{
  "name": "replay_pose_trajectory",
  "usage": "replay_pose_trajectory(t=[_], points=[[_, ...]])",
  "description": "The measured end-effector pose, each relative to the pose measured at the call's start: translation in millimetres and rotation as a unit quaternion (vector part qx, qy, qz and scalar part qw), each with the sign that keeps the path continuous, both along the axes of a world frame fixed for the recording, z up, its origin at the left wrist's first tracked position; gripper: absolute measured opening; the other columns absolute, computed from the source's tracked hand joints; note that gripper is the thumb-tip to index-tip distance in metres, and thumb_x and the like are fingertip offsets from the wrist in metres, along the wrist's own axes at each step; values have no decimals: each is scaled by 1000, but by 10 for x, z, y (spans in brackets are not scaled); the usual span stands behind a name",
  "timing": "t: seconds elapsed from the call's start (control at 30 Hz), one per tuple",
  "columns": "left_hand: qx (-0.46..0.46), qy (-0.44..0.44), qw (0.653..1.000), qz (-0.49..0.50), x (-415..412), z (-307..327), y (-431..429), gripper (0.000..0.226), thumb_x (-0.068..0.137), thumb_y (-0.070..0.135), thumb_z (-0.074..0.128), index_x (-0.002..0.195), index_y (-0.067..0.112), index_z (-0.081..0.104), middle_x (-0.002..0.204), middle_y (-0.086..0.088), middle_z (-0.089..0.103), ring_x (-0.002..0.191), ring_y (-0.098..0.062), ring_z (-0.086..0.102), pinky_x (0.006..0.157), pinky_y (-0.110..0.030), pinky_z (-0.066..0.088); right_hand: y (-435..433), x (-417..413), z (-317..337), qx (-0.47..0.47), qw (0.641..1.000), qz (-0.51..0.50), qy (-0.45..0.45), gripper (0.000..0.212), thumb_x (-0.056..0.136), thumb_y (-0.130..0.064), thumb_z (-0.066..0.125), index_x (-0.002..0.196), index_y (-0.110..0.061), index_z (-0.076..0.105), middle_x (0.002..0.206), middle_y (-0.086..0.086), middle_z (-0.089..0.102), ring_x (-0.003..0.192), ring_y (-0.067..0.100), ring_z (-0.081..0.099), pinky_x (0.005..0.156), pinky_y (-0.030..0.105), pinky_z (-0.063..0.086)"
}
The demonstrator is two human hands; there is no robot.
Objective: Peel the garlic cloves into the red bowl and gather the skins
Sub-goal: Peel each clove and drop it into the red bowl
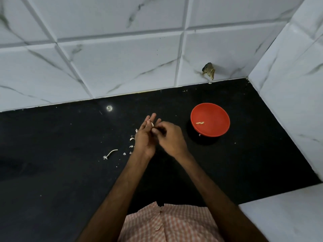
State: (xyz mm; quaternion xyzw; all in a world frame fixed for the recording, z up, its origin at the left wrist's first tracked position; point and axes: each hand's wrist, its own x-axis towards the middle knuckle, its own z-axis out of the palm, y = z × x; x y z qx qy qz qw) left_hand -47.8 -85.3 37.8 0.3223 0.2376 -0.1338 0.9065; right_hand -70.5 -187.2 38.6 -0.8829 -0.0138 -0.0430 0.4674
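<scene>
The garlic clove (pixel 151 124) sits above the near middle of the counter, resting against the almost straight fingers of the left hand (pixel 144 137); the right hand (pixel 168 137), just to its right and touching it, has its fingers curled in, pinching at the clove. The red bowl (pixel 215 111) stands to the right, apart from both hands, with one peeled clove (pixel 199 122) inside; loose skins (pixel 132 138) and a stem (pixel 110 153) lie left of the hands. The black countertop (pixel 70 172) meets a white marbled tile wall (pixel 122 58) at the far edge and on the right; a checked shirt (pixel 166 224) shows at the near edge.
</scene>
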Motion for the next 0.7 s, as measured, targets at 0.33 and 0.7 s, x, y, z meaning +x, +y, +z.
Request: replay_pose_trajectory(t=[0.33, 0.7], points=[[162, -99, 982, -4, -200, -76, 256, 23, 102, 3, 50, 122, 5, 61, 108, -10, 75, 102, -21, 71, 81, -30, 59, 259, -75, -35, 8, 999, 3, -40, 10, 96, -10, 63, 100, -12, 72, 91, -6, 70, 82, 2, 66, 73, 17, 54], [423, -179, 887, -40, -225, -99, 710, 11, 90, 7, 72, 88, 17, 76, 87, -4, 77, 88, -24, 74, 83, -43, 61, 488, -58, 3, 17, 999, -23, -31, 13, 90, -21, 72, 84, -11, 77, 69, -6, 70, 61, 8, 67, 60, 31, 57]])
